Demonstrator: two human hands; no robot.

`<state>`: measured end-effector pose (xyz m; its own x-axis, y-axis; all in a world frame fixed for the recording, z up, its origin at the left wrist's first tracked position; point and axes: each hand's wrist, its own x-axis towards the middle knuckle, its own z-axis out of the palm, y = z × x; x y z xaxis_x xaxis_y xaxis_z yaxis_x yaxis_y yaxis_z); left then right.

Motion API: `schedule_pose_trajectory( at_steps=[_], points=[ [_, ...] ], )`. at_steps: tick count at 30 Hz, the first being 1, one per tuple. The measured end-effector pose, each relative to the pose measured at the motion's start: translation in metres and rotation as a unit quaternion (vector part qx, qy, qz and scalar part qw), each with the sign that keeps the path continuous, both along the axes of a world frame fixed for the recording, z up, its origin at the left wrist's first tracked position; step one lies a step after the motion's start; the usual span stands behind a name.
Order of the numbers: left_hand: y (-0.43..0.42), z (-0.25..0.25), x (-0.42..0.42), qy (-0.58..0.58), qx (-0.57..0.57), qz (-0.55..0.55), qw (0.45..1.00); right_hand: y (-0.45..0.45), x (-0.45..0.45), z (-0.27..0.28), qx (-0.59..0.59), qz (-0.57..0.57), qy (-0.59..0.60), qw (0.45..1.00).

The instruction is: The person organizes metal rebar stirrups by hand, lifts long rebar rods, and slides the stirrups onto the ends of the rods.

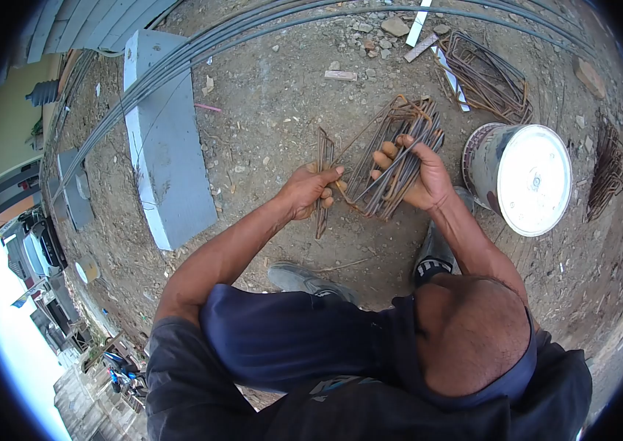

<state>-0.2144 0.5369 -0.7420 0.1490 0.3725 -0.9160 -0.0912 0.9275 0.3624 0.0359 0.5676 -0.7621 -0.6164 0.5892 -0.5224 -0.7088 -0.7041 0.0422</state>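
Observation:
My left hand is closed around a few thin rusty rebar stirrups, bent into narrow rectangles, pinched between thumb and fingers. To its right, my right hand grips a thicker bundle of rebar stirrups, with the thumb on top and fingertips showing among the bars. One thin bar slants across the gap from the bundle to the left hand. Both groups are above the dirt between my boots and the ground ahead; whether the bundle touches the ground I cannot tell.
A white-lidded bucket stands right of my right hand. Beyond it lie more stirrups and a darker heap of bent bars. Long steel bars curve across the far side, over a grey slab at left. My boot is below.

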Motion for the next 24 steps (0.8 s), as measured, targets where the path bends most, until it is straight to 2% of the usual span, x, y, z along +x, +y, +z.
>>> schedule_pose_trajectory(
  at_steps=[5, 10, 12, 15, 16, 22, 24],
  points=[
    [-0.002, 0.000, -0.013, -0.027, 0.060, 0.066, 0.996, 0.012, 0.007, 0.008, -0.015, 0.020, -0.072, 0.997],
    [0.015, 0.007, -0.029, -0.107, 0.095, 0.173, 0.974, 0.021, 0.007, 0.025, -0.016, 0.143, -0.205, 0.968],
    [0.023, 0.009, -0.027, -0.105, 0.104, 0.161, 0.976, 0.022, 0.004, 0.036, -0.007, 0.204, -0.249, 0.947],
    [0.032, 0.009, -0.024, -0.086, 0.115, 0.145, 0.979, 0.018, 0.002, 0.031, -0.002, 0.237, -0.202, 0.950],
    [0.033, 0.010, -0.023, -0.077, 0.117, 0.139, 0.980, 0.016, 0.001, 0.034, -0.006, 0.232, -0.178, 0.956],
    [0.032, 0.015, -0.019, -0.040, 0.127, 0.088, 0.987, 0.008, -0.006, 0.014, 0.069, 0.246, -0.207, 0.944],
    [0.029, 0.017, -0.018, -0.062, 0.129, 0.079, 0.986, 0.008, -0.007, 0.015, 0.078, 0.249, -0.218, 0.940]
  ],
)
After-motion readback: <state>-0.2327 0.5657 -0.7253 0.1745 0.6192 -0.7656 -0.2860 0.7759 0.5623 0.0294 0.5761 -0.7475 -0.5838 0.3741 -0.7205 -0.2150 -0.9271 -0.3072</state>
